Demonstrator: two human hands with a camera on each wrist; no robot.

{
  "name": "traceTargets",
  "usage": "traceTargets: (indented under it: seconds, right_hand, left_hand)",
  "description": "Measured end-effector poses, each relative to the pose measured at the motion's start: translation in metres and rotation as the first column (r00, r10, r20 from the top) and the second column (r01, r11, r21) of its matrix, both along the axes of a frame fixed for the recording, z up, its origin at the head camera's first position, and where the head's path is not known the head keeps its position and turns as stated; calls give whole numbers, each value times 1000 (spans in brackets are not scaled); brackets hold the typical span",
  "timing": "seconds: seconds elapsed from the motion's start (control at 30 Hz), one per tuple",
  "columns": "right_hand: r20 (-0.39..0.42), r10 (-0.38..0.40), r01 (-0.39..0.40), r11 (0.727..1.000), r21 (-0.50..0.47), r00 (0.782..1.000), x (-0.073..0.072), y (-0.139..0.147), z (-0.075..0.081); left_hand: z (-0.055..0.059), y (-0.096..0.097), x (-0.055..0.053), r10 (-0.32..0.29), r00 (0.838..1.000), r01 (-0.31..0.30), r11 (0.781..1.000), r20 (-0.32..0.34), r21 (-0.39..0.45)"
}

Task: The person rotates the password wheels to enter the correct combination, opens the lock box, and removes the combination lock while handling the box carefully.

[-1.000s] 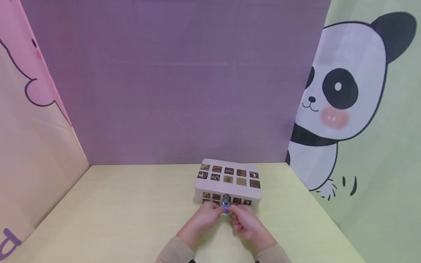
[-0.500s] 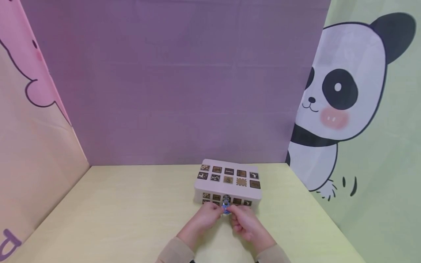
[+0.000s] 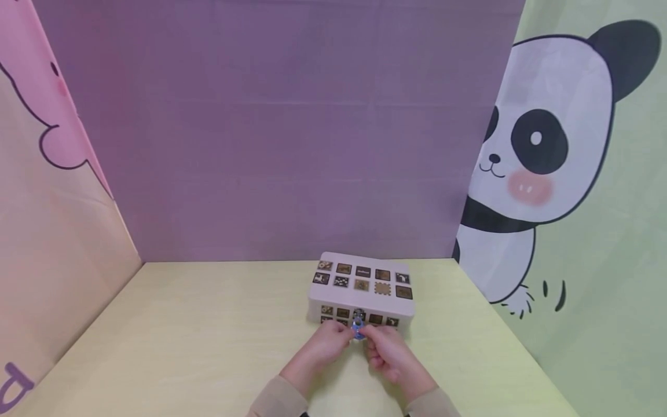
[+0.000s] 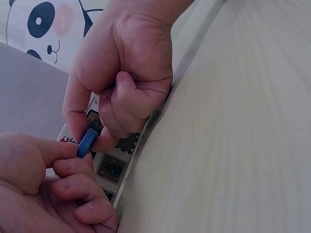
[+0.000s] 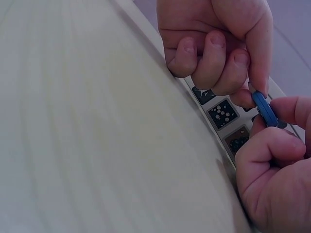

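Observation:
A small blue padlock (image 3: 358, 332) sits at the front of a pale box (image 3: 316, 294), its shackle right at the metal latch (image 3: 359, 313). My left hand (image 3: 327, 341) pinches the padlock from the left between thumb and finger. From the other side, my right hand (image 3: 388, 347) grips it with thumb and index finger, the other fingers curled in. In the left wrist view the padlock (image 4: 86, 143) shows edge-on between both sets of fingertips. The right wrist view shows the blue padlock (image 5: 265, 109) from the opposite side, partly covered by fingers.
The box carries dark and brown square pictures on its lid and front. It rests toward the back of a pale wood-grain table (image 3: 208, 336). Behind stands a purple curtain-like backdrop (image 3: 271, 133), with a panda-printed panel (image 3: 599, 243) on the right and a pink-figured panel (image 3: 57, 220) on the left.

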State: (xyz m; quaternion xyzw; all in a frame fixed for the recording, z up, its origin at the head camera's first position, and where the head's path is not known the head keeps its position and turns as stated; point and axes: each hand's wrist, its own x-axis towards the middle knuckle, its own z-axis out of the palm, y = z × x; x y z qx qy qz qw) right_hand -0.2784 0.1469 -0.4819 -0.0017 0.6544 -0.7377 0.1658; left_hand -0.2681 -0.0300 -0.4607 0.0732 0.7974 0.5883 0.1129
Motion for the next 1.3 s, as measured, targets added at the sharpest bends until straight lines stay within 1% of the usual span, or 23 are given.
traceTargets:
  seconds: [0.23, 0.47, 0.6, 0.73, 0.83, 1.13, 1.3]
  right_hand:
    - [18, 4, -3, 999, -42, 1000, 1, 2, 2]
    - [80, -32, 41, 993, -111, 996, 2, 7, 8]
    - [91, -44, 56, 990, -129, 995, 3, 9, 12]
    - [83, -51, 61, 991, -119, 995, 1, 11, 12]
    - [82, -55, 64, 991, -115, 995, 1, 12, 12]
    - [83, -63, 73, 990, -124, 995, 2, 13, 15]
    - [60, -56, 61, 994, -85, 997, 1, 11, 13]
  left_hand:
    - [1, 0, 0, -2, 1000, 2, 1000, 3, 3]
    - [0, 0, 0, -6, 1000, 6, 1000, 7, -10]
    - [0, -1, -1, -9, 1000, 9, 1000, 14, -7]
    - [-1, -2, -1, -11, 1000, 11, 1000, 20, 5]
    - [-1, -2, -1, -13, 1000, 13, 1000, 8, 2]
    - [-1, -2, -1, -17, 1000, 17, 1000, 7, 3]
    - [-1, -2, -1, -18, 1000, 18, 1000, 19, 23]
